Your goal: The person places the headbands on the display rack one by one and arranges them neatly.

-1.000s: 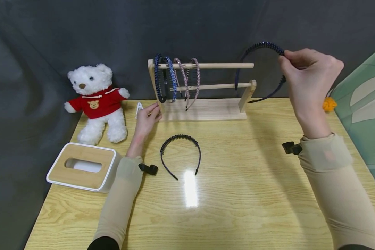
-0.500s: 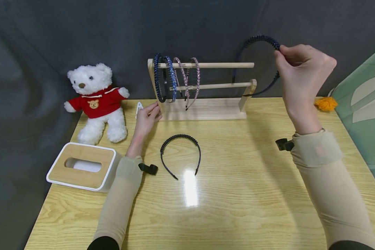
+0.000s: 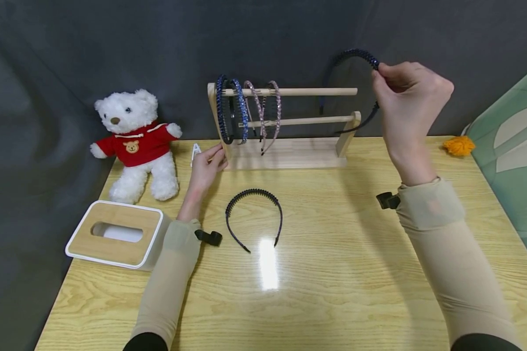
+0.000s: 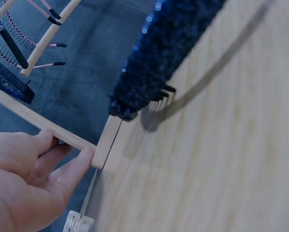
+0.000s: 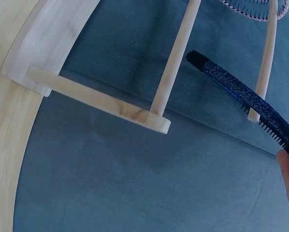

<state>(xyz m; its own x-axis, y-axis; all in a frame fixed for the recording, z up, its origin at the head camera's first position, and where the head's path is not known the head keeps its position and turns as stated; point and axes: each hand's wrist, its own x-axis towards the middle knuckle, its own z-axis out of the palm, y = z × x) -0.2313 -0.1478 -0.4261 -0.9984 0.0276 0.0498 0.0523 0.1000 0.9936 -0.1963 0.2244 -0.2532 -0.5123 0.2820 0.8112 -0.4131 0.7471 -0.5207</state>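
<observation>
My right hand pinches a dark blue toothed headband between thumb and fingers, raised at the right end of a wooden headband rack. In the right wrist view the headband crosses the free end of one of the rack's rods. My left hand holds the rack's left upright near the base; its thumb and fingertips grip the wood in the left wrist view. On the upper rod hang blue headbands and pink headbands, bunched at the left. Another dark headband lies on the table.
A white teddy bear in a red top sits at the back left. Before it stands a tissue box with a wooden lid. A white clip lies beside my left hand, and an orange flower-like item lies at far right.
My right hand has moved left with the dark blue headband, bringing it closer to the rack's right end. My left hand and the rack have stayed put.
</observation>
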